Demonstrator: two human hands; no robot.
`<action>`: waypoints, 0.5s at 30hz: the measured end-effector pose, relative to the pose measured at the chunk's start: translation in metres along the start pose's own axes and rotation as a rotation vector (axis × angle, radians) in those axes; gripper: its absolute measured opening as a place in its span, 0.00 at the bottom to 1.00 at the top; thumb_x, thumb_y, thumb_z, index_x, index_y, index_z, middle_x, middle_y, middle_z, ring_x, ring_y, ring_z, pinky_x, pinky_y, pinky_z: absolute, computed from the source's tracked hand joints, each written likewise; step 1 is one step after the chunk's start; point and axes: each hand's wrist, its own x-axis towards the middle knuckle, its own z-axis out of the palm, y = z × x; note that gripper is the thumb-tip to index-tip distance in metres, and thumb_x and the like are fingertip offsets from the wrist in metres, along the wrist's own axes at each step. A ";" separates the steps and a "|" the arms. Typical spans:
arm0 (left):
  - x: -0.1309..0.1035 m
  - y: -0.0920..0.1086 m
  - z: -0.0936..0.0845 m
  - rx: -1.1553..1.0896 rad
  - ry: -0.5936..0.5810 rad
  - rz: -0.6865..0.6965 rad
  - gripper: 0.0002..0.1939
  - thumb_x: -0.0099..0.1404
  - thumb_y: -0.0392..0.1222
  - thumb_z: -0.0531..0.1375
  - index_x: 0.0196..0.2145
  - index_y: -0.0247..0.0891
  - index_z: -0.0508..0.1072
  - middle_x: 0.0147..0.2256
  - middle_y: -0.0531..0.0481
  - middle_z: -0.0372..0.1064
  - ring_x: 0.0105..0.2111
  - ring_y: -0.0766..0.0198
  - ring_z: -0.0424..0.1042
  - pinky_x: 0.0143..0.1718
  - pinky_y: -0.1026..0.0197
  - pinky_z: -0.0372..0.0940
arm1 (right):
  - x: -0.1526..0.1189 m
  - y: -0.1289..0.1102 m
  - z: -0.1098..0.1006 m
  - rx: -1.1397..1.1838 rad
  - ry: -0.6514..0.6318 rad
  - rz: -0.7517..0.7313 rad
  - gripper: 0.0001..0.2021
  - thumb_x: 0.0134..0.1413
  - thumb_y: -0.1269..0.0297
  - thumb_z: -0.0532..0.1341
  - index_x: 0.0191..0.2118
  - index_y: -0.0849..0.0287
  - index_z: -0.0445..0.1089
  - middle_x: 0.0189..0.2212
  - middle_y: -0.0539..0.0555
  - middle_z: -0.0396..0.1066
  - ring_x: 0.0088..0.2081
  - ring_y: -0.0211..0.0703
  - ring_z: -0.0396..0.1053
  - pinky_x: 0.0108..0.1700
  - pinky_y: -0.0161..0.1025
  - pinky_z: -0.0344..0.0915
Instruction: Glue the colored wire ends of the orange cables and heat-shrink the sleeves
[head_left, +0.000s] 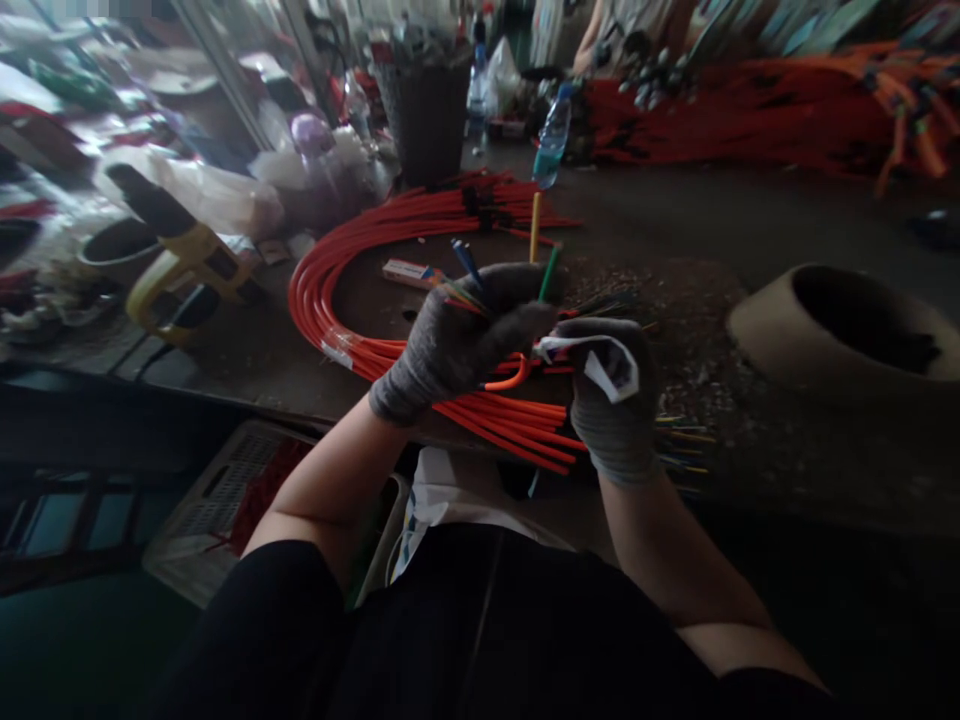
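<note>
Near the cable coil [311,270], the left hand [465,340] has fingers gripping colored wires [466,264]; the right hand [611,418] pinches a white strip [602,378].

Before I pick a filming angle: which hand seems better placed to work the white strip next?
Right, probably: the white strip curls at the right hand; the left hand holds coloured wires.

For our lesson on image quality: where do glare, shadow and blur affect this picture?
Head view: glare washes out the upper left, beyond the yellow tool; head view: deep shadow beneath the workbench; head view: the left hand looks soft, and orange cables at upper right look smeared.
</note>
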 end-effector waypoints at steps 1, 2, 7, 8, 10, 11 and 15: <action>0.007 -0.002 0.002 0.023 0.025 0.004 0.21 0.69 0.57 0.61 0.46 0.35 0.78 0.37 0.45 0.80 0.31 0.66 0.74 0.33 0.62 0.71 | 0.003 0.000 -0.002 -0.029 -0.031 -0.024 0.06 0.65 0.65 0.61 0.41 0.50 0.77 0.36 0.50 0.77 0.38 0.43 0.74 0.43 0.44 0.70; 0.013 -0.004 0.003 0.036 0.035 0.011 0.20 0.70 0.55 0.61 0.44 0.34 0.78 0.38 0.45 0.80 0.29 0.67 0.73 0.31 0.63 0.71 | 0.004 0.000 -0.003 -0.074 -0.065 -0.057 0.07 0.65 0.64 0.60 0.41 0.50 0.77 0.36 0.51 0.77 0.39 0.44 0.74 0.45 0.46 0.70; 0.024 -0.007 0.005 0.054 0.065 -0.013 0.15 0.71 0.49 0.60 0.42 0.33 0.78 0.36 0.47 0.80 0.24 0.72 0.71 0.25 0.66 0.67 | 0.003 0.004 -0.005 -0.336 -0.210 -0.233 0.09 0.60 0.62 0.64 0.44 0.44 0.79 0.40 0.52 0.79 0.44 0.51 0.72 0.57 0.55 0.64; 0.022 -0.007 0.004 0.061 0.087 -0.019 0.15 0.71 0.48 0.60 0.42 0.33 0.78 0.35 0.48 0.79 0.23 0.71 0.71 0.24 0.66 0.67 | 0.002 0.007 -0.002 -0.305 -0.187 -0.194 0.08 0.61 0.62 0.63 0.43 0.45 0.79 0.39 0.52 0.79 0.43 0.50 0.72 0.56 0.54 0.65; 0.016 -0.005 0.001 0.085 0.135 -0.028 0.14 0.71 0.48 0.60 0.41 0.34 0.79 0.32 0.48 0.79 0.23 0.70 0.72 0.23 0.66 0.68 | 0.001 0.013 0.007 -0.120 -0.075 -0.065 0.07 0.62 0.60 0.62 0.41 0.47 0.78 0.36 0.51 0.78 0.39 0.47 0.73 0.49 0.49 0.69; 0.011 -0.003 0.000 0.100 0.154 -0.027 0.14 0.71 0.48 0.60 0.41 0.34 0.79 0.31 0.48 0.78 0.22 0.70 0.72 0.23 0.66 0.68 | 0.000 0.016 0.012 0.009 -0.019 0.003 0.07 0.63 0.58 0.62 0.41 0.48 0.77 0.35 0.51 0.77 0.37 0.45 0.73 0.46 0.46 0.71; -0.018 0.011 0.008 0.203 0.207 -0.021 0.19 0.73 0.52 0.56 0.52 0.36 0.76 0.34 0.48 0.80 0.21 0.69 0.72 0.23 0.67 0.70 | -0.003 0.012 0.015 0.264 -0.015 0.172 0.08 0.62 0.55 0.63 0.36 0.52 0.75 0.34 0.50 0.77 0.34 0.42 0.75 0.42 0.42 0.73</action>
